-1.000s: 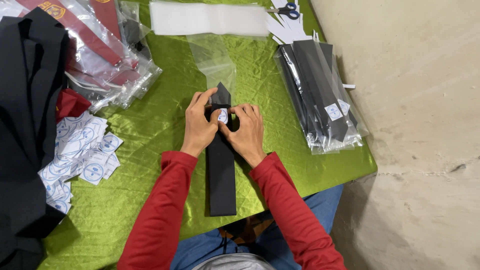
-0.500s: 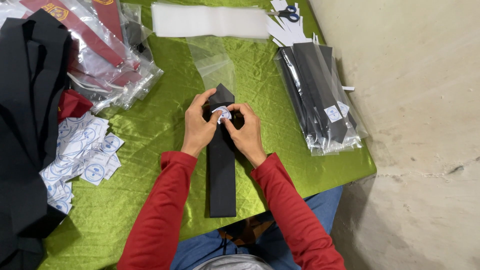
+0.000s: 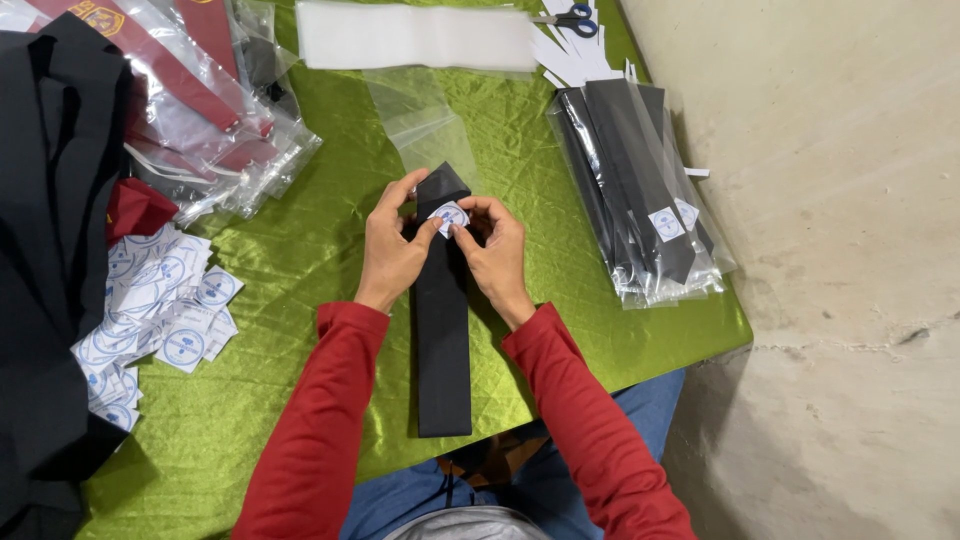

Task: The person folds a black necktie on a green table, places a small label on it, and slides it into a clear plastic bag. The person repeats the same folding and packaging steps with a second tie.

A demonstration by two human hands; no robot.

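Note:
A long black necktie [image 3: 443, 340] lies lengthwise on the green cloth [image 3: 300, 250], its pointed end away from me. A small white square label with a blue round print [image 3: 449, 216] sits on the tie near that point. My left hand [image 3: 392, 243] pinches the label's left edge with thumb and fingers. My right hand [image 3: 495, 250] holds the label's right edge against the tie. Both red sleeves reach in from the bottom of the view.
Loose white labels [image 3: 150, 310] lie in a heap at the left beside black fabric [image 3: 50, 230]. Bagged red ties [image 3: 200, 110] are at the upper left, bagged black ties [image 3: 640, 190] at the right. An empty clear bag [image 3: 425, 120], white sheets [image 3: 420, 35] and scissors [image 3: 565, 17] lie ahead.
Both hands have shifted a little up the tie, and the label now sits flatter between the fingertips near the pointed end.

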